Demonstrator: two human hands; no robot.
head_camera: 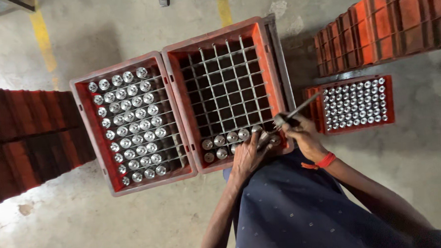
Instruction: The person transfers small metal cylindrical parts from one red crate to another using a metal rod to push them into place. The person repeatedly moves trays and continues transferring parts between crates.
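Two red gridded crates are set side by side on the concrete floor (87, 216). The left crate (80, 102) is nearly filled with shiny metal cylinders (132, 127); the middle crate (272, 63) is mostly empty cells, with a few metal parts (220, 140) seated only along its near rows. The left hand (246, 157) is laid over the near right corner of the middle crate, fingers closed around one metal piece (261, 137). The right hand (304, 135) is wrapped around a dark-handled tool (298, 111), its thin shaft angled up and right — the tip side is met with the held piece just above the crate rim.

A third, smaller crate (311, 106) full of cylinders is placed just right of the right hand, the tool shaft crossing over its corner. Stacked red crates (383, 25) are seen behind it, and a dark stack (25, 135) at the far left. The person's blue-clad knee (291, 204) is pressed against the near crate edge. Open floor is left at the lower left and far right — yellow floor lines (41, 37) are seen at the top.
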